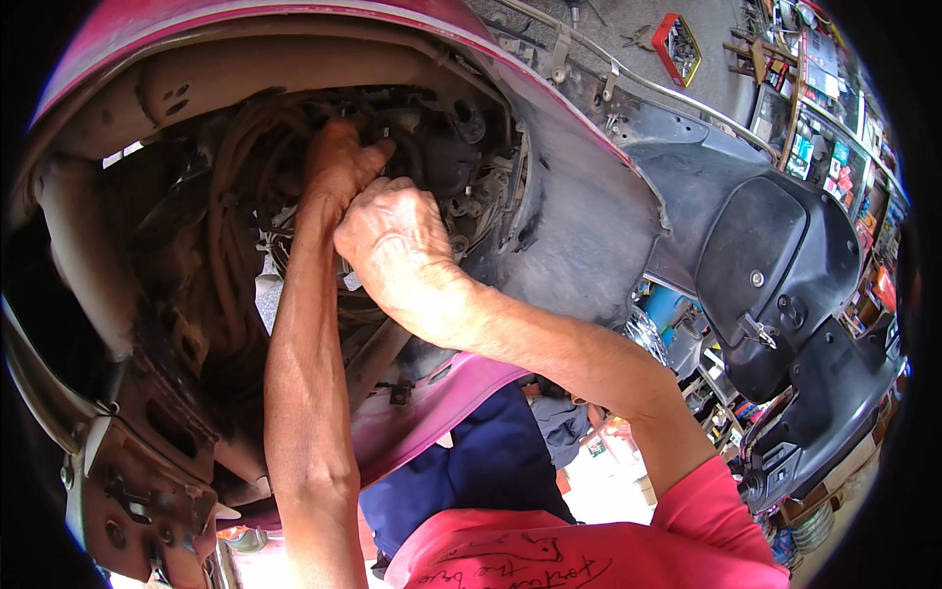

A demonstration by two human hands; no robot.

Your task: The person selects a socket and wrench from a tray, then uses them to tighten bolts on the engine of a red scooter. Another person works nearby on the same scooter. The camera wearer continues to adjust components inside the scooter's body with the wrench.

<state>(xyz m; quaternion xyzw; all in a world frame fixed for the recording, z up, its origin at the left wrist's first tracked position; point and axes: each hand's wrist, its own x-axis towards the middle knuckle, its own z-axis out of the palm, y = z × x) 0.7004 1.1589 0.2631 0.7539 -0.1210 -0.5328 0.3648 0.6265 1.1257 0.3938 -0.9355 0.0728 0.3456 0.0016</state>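
Both of my hands are down inside the open body of a motor scooter, framed by its pink body panel [441, 412]. My left hand [344, 158] reaches deepest, among dark hoses [246, 140] and engine parts; its fingertips are hidden. Just below it, close against the left wrist, my right hand [397, 228] is curled with its knuckles up. Its fingers are tucked out of sight, so whatever it may hold does not show. Beside the hands are a dark engine part [449, 158] and loose wiring [489, 191].
A metal frame tube [85, 250] borders the cavity at left. The scooter's black glove box [758, 258] has keys [758, 331] in its lock. On the ground are a red tray [677, 51] of small metal parts and pliers [637, 37]. Stocked shelves [831, 140] line the right.
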